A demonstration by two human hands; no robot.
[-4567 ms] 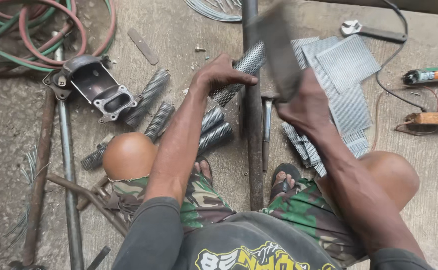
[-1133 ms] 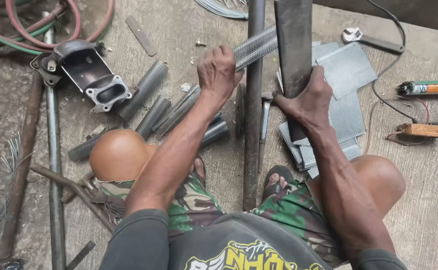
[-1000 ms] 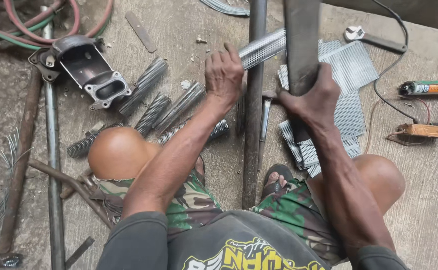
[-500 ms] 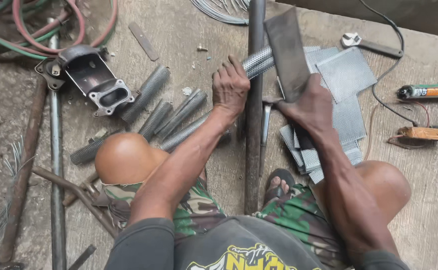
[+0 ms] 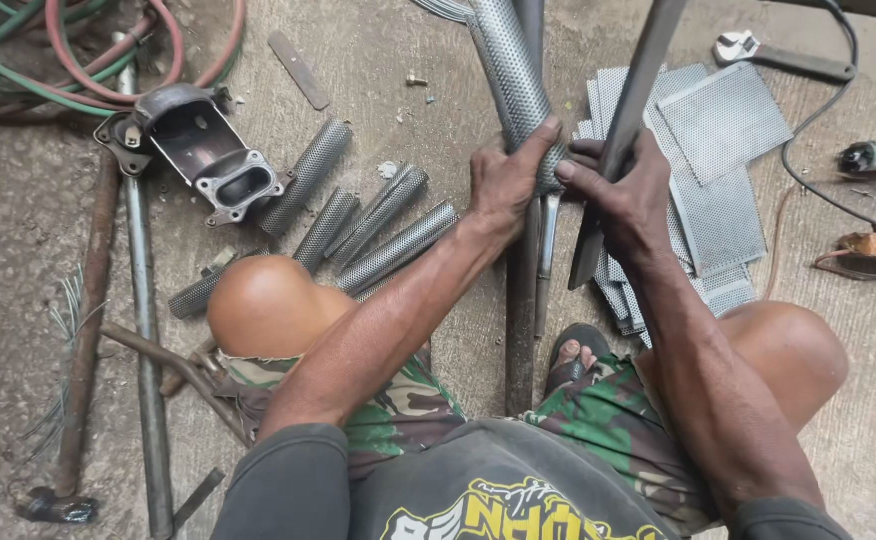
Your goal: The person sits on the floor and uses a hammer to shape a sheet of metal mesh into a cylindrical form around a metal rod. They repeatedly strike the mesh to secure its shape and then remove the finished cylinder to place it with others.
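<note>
Gripping hard, the left hand (image 5: 503, 185) is wrapped around a perforated metal tube (image 5: 513, 75), fingers curled over its lower end, and the tube runs up and away from the palm toward the top of the view, lying over a long dark steel bar (image 5: 521, 310) that stretches down between the person's knees. Right beside it, almost touching, the right hand (image 5: 628, 195) is clenched on a flat iron bar (image 5: 623, 130), which slants up from the fist toward the top edge, its lower tip poking out below the hand. Under and behind that hand sits a stack of perforated sheets (image 5: 723, 170) on the concrete floor (image 5: 398, 70). Off to the left, well clear of both hands, several short perforated tubes (image 5: 383, 225) lie side by side, with a dark cast metal housing (image 5: 208, 155) just beyond them and coloured hoses (image 5: 78, 60) looped in the corner. A wrench (image 5: 778, 55) rests at the top right.
</note>
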